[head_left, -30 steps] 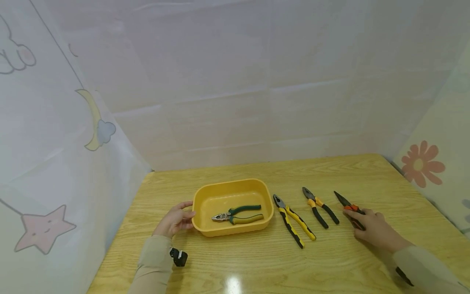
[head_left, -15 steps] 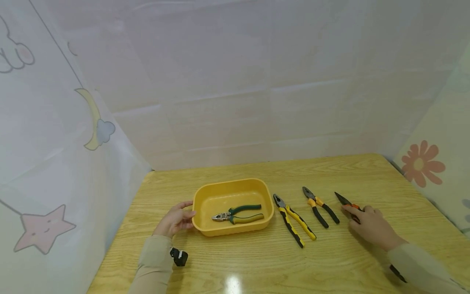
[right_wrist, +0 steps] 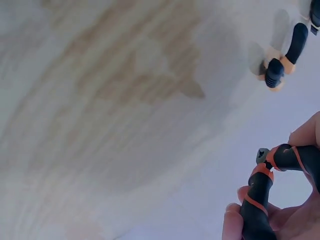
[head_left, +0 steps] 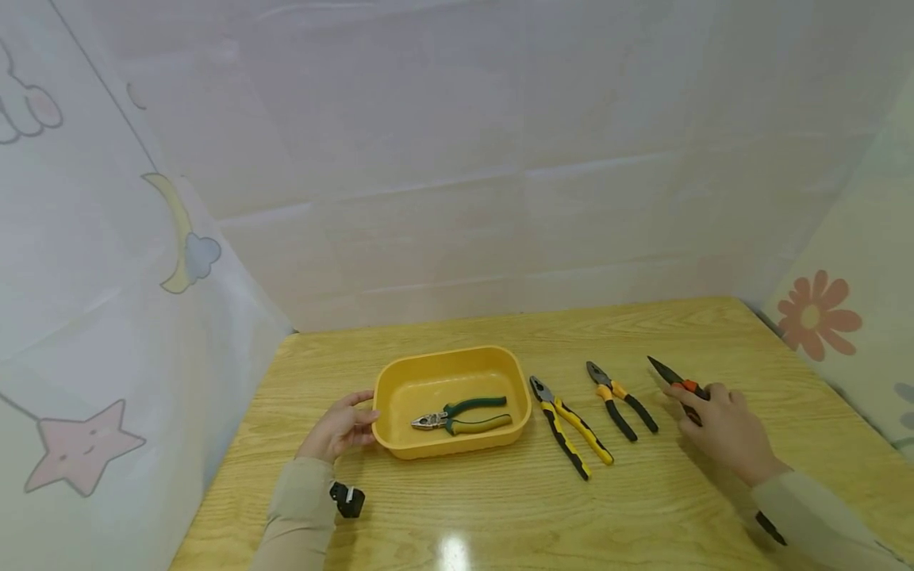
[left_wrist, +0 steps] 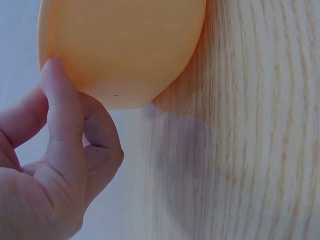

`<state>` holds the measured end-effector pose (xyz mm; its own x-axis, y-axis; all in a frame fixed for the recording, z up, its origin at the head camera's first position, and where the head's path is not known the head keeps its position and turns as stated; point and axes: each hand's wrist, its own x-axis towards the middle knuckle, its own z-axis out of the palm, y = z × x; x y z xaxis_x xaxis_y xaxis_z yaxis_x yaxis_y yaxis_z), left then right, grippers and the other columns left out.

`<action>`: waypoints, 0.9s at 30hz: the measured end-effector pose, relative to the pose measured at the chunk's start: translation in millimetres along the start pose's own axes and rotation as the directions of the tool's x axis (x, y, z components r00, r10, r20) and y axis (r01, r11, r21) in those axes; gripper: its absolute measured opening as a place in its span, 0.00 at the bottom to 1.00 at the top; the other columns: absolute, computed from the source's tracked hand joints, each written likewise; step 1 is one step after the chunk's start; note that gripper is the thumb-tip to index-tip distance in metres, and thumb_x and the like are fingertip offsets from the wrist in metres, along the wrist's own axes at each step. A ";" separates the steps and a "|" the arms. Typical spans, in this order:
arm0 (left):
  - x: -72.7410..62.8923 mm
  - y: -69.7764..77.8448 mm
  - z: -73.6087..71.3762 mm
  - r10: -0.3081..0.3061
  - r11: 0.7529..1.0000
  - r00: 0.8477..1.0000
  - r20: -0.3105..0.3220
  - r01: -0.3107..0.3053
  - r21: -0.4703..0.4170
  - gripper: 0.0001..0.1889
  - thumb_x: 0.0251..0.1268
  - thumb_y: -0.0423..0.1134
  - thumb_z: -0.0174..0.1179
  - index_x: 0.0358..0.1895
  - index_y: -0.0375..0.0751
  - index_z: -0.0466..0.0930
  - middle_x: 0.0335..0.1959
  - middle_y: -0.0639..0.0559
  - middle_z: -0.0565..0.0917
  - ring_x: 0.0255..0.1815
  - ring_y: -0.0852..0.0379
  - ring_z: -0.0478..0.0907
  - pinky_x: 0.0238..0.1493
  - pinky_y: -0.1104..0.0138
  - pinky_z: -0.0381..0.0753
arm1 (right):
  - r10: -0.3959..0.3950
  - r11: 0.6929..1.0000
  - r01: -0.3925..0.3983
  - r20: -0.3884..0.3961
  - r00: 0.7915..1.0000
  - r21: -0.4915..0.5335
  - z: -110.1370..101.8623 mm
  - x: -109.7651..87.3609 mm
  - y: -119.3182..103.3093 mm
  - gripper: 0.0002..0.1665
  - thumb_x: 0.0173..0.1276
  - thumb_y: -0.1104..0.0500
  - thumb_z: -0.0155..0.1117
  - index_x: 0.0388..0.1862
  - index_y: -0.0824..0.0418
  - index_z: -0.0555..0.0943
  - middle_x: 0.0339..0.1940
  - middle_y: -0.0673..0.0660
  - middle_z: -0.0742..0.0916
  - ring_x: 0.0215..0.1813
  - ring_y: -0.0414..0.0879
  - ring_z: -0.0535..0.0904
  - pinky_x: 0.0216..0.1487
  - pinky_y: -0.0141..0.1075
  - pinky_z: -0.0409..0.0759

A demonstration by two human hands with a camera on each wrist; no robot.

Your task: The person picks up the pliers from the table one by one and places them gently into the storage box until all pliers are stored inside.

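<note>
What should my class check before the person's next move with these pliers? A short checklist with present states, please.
1. Grip on the orange-and-black pliers: ok; the right hand holds them.
2. Their handles closed: not ok; the right wrist view shows them spread.
3. Yellow tray in hand: ok; the left hand holds its left end.
4. Room inside the tray: ok; the green-handled pliers leave bare floor behind them.
5. Low path to the tray free: not ok; the yellow-and-black pliers and orange-and-black-handled pair lie between.
</note>
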<state>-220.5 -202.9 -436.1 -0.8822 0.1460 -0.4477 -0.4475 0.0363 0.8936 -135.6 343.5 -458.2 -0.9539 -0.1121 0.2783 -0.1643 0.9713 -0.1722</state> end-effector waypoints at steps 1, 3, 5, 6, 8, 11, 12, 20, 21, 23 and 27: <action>0.1 -0.2 -0.2 -0.002 1.000 1.000 0.000 0.002 -0.001 0.31 0.71 0.26 0.52 0.74 0.30 0.53 0.31 0.45 0.80 0.24 0.59 0.76 0.24 0.71 0.79 | -0.003 1.000 0.003 -0.007 1.000 0.000 -1.3 0.1 -1.4 0.23 0.62 0.62 0.65 0.57 0.64 0.79 0.37 0.78 0.73 0.30 0.65 0.68 0.16 0.43 0.69; 0.5 -0.5 -0.3 -0.001 1.000 1.000 0.001 0.001 -0.005 0.31 0.71 0.26 0.52 0.74 0.30 0.53 0.31 0.45 0.80 0.23 0.59 0.76 0.24 0.71 0.79 | -0.002 1.000 0.002 -0.013 1.000 0.000 -3.7 0.3 -3.7 0.23 0.62 0.62 0.64 0.57 0.64 0.79 0.38 0.78 0.73 0.30 0.65 0.68 0.15 0.42 0.68; 1.1 -0.5 -0.2 -0.002 1.000 1.000 -0.001 0.002 -0.012 0.31 0.70 0.25 0.52 0.74 0.30 0.53 0.31 0.45 0.80 0.23 0.59 0.76 0.23 0.71 0.79 | -0.001 1.000 0.001 -0.011 1.000 0.003 -5.9 0.1 -5.9 0.23 0.63 0.62 0.64 0.58 0.64 0.79 0.39 0.78 0.73 0.31 0.65 0.68 0.15 0.42 0.68; 1.6 -0.6 -0.3 -0.003 1.000 1.000 -0.002 0.003 -0.013 0.31 0.70 0.25 0.52 0.74 0.30 0.52 0.31 0.45 0.80 0.23 0.59 0.76 0.23 0.71 0.79 | 0.001 1.000 -0.001 -0.011 1.000 0.005 -7.0 0.1 -7.0 0.23 0.63 0.62 0.63 0.58 0.64 0.79 0.39 0.79 0.73 0.31 0.65 0.68 0.15 0.43 0.69; 2.1 -0.6 0.0 -0.004 1.000 1.000 -0.005 0.004 -0.019 0.31 0.70 0.25 0.52 0.73 0.30 0.53 0.31 0.45 0.79 0.23 0.59 0.75 0.23 0.71 0.79 | 0.010 1.000 -0.010 0.000 1.000 0.014 -9.3 0.2 -9.5 0.22 0.64 0.62 0.62 0.58 0.64 0.79 0.40 0.79 0.73 0.32 0.67 0.69 0.15 0.44 0.70; 2.3 -0.3 0.0 -0.005 1.000 1.000 -0.005 0.005 -0.018 0.31 0.71 0.25 0.51 0.74 0.30 0.52 0.32 0.44 0.79 0.23 0.59 0.75 0.23 0.71 0.79 | 0.007 1.000 -0.007 -0.003 1.000 0.017 -12.2 0.8 -13.0 0.22 0.65 0.61 0.63 0.58 0.63 0.79 0.41 0.80 0.74 0.33 0.71 0.70 0.16 0.48 0.72; 2.1 -0.3 0.0 -0.004 1.000 1.000 -0.004 0.004 -0.018 0.31 0.71 0.25 0.51 0.74 0.30 0.52 0.32 0.44 0.79 0.23 0.59 0.75 0.23 0.71 0.79 | 0.007 1.000 -0.007 -0.007 1.000 0.019 -13.0 1.2 -14.3 0.22 0.64 0.61 0.63 0.58 0.63 0.79 0.42 0.81 0.74 0.34 0.72 0.70 0.16 0.49 0.72; 0.3 0.9 0.4 -0.003 1.000 1.000 0.000 0.003 0.012 0.30 0.71 0.26 0.51 0.74 0.30 0.52 0.32 0.44 0.80 0.23 0.60 0.76 0.24 0.71 0.79 | -0.047 0.999 0.047 -0.088 0.995 -0.002 -19.5 3.7 -28.7 0.22 0.59 0.62 0.69 0.54 0.60 0.81 0.42 0.81 0.75 0.36 0.73 0.72 0.16 0.51 0.74; 0.3 1.1 0.6 -0.004 1.000 1.000 -0.003 0.004 0.012 0.30 0.71 0.26 0.51 0.74 0.30 0.53 0.32 0.44 0.80 0.23 0.60 0.76 0.24 0.71 0.79 | -0.053 0.999 0.052 -0.093 0.994 -0.005 -20.3 4.3 -30.6 0.23 0.58 0.62 0.69 0.54 0.60 0.81 0.42 0.81 0.75 0.36 0.73 0.72 0.15 0.51 0.74; 0.3 1.3 0.9 -0.005 1.000 1.000 -0.007 0.005 0.009 0.30 0.72 0.26 0.51 0.73 0.30 0.53 0.32 0.44 0.80 0.23 0.59 0.75 0.24 0.71 0.79 | -0.055 0.998 0.055 -0.096 0.994 0.001 -21.4 5.5 -34.0 0.23 0.59 0.62 0.68 0.55 0.59 0.81 0.42 0.81 0.75 0.35 0.73 0.72 0.15 0.50 0.73; 0.5 1.0 0.5 -0.004 1.000 1.000 -0.011 0.004 0.015 0.30 0.72 0.26 0.51 0.74 0.31 0.53 0.32 0.44 0.80 0.23 0.59 0.76 0.24 0.71 0.79 | -0.054 0.998 0.055 -0.103 0.993 0.004 -22.1 7.6 -40.0 0.23 0.59 0.62 0.67 0.56 0.58 0.81 0.43 0.81 0.75 0.36 0.73 0.72 0.15 0.51 0.74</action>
<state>-221.2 -202.3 -435.4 -0.8818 0.1351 -0.4519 -0.4492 0.0518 0.8919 -130.7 308.5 -428.3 -0.9126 -0.1421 0.3835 -0.2175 0.9627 -0.1608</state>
